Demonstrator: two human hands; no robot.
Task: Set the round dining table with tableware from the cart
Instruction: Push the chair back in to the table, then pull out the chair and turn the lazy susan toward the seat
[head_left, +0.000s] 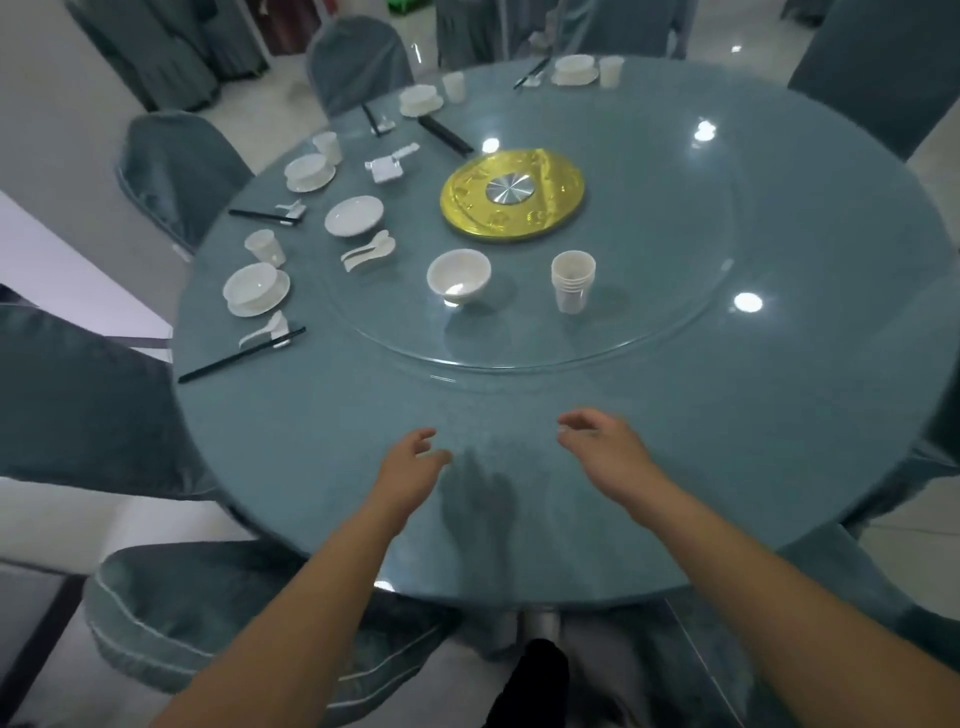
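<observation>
Where covered chairs (176, 171) ring it, glossy round table (779, 389) (2 empty, slack-fingered hands (415, 467) above).

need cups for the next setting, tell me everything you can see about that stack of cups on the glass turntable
The stack of cups is several small white cups, plastic-looking, nested upright with open mouths up. It stands on the glass turntable, on its near side, right of a lone white bowl and nearer than the gold centre disc. Nothing touches it; both hands are well short of it.

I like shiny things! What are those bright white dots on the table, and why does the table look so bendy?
Head view: the dots are ceiling-light glare on the round glass turntable; the wide-angle lens bends the blue-grey round table; both hands, left hand and right hand, are slightly blurred, casting a soft shadow.
</observation>
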